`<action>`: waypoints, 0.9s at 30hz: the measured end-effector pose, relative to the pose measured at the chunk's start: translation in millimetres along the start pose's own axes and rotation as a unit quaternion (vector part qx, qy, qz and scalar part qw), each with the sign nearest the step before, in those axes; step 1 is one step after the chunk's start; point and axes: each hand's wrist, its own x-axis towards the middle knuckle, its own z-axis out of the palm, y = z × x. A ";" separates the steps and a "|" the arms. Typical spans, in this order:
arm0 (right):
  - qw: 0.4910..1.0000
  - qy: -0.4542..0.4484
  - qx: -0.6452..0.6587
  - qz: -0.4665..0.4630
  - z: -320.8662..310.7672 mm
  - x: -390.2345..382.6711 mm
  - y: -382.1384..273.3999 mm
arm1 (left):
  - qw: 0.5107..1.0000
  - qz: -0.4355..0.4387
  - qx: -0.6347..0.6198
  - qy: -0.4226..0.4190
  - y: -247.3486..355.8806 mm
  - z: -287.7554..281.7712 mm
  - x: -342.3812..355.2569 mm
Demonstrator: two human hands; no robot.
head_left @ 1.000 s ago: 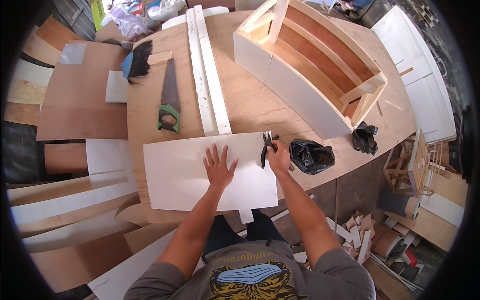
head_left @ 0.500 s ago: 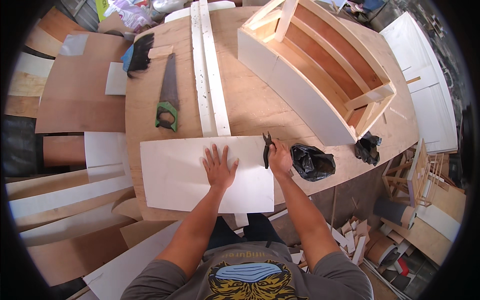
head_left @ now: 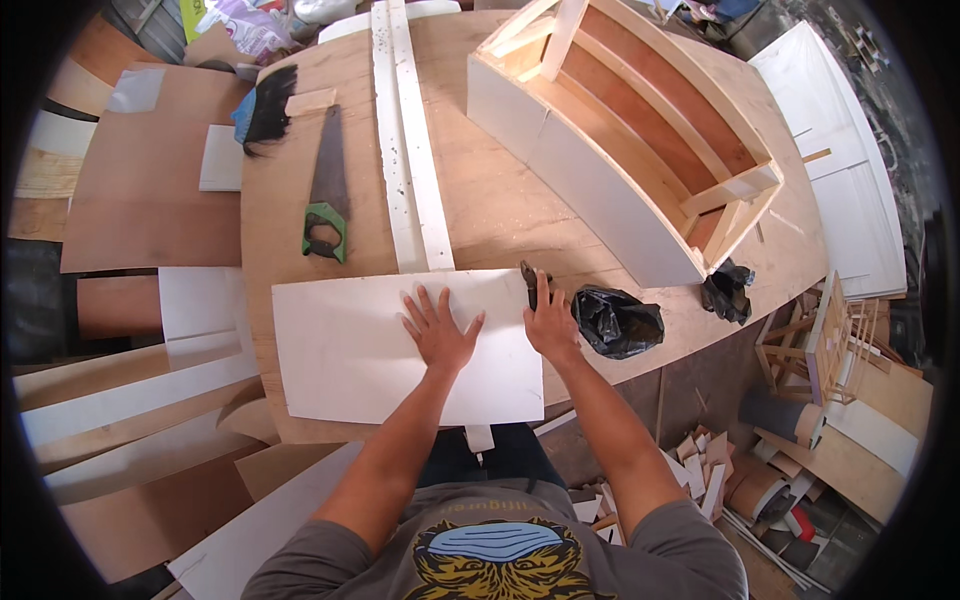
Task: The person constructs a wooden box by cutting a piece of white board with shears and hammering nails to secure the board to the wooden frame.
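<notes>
Rests L hand flat on white board, w/ fingers fanned wide & nothing gripped, prob. to steady it vs. plywood tabletop below. Over at far R corner: holds black pliers in R hand, w/ fingers closed round the tool, maybe for quick use while bracing w/ the other palm. Can't tell jaw opening, too much hidden.

Now re board: lies along near edge of tabletop, close to body, prob. for easy reach. Sits under L palm around far-middle; passes partly beneath R hand at far R corner, w/ pliers right above.

Just R of that grip, spot black plastic bag, likely parked w/in reach. Beyond board's L half, see green-handled handsaw, apparently set aside, w/ handle toward board.
</notes>
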 end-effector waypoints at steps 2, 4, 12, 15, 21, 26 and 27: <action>0.999 0.013 -0.030 0.016 5.1 -3.0 -2.9 | 0.999 -0.035 -0.011 -0.015 17.3 -0.5 -1.9; 0.998 0.009 -0.052 0.026 -1.3 -5.3 -14.1 | 0.998 -0.064 -0.011 -0.025 28.5 -1.1 1.5; 0.998 -0.004 -0.046 0.049 -9.7 -6.3 -22.5 | 0.995 -0.095 -0.021 -0.002 42.0 16.4 4.8; 0.998 -0.021 -0.034 0.053 -17.6 -5.4 -26.3 | 0.995 -0.097 -0.020 -0.013 41.6 14.8 4.9; 0.995 -0.067 -0.040 0.067 -36.5 -1.3 -34.9 | 0.993 -0.112 -0.015 -0.034 47.8 4.3 4.1; 0.993 -0.096 -0.028 0.059 -49.2 3.3 -36.7 | 0.993 -0.113 -0.001 -0.019 48.0 9.1 5.9; 0.995 -0.085 -0.026 0.050 -47.6 2.4 -34.8 | 0.994 -0.109 0.001 -0.011 46.4 11.2 6.3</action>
